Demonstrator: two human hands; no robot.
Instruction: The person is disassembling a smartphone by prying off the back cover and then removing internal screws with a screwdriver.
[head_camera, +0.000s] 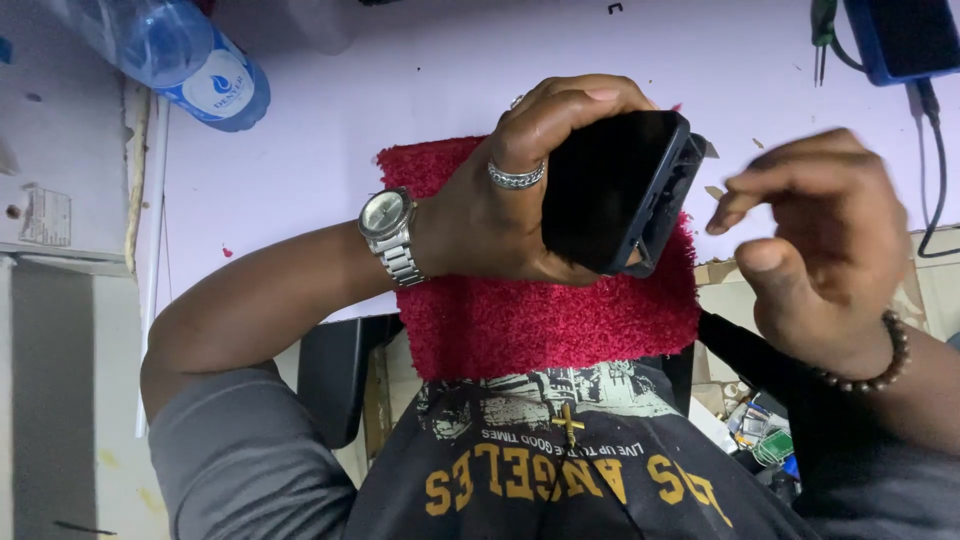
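The left hand (500, 215) is clamped around a dark phone (610, 190), raised above the red mat (540, 320) at the worktop's (300, 130) centre; the right hand (820, 240) at 3 o'clock hovers loosely curled, pinching nothing visible. A loosening grip could drop the phone past the mat

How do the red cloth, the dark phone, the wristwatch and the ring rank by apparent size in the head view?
1. Red cloth
2. Dark phone, held in the left hand, nearer the camera than the cloth
3. Wristwatch
4. Ring
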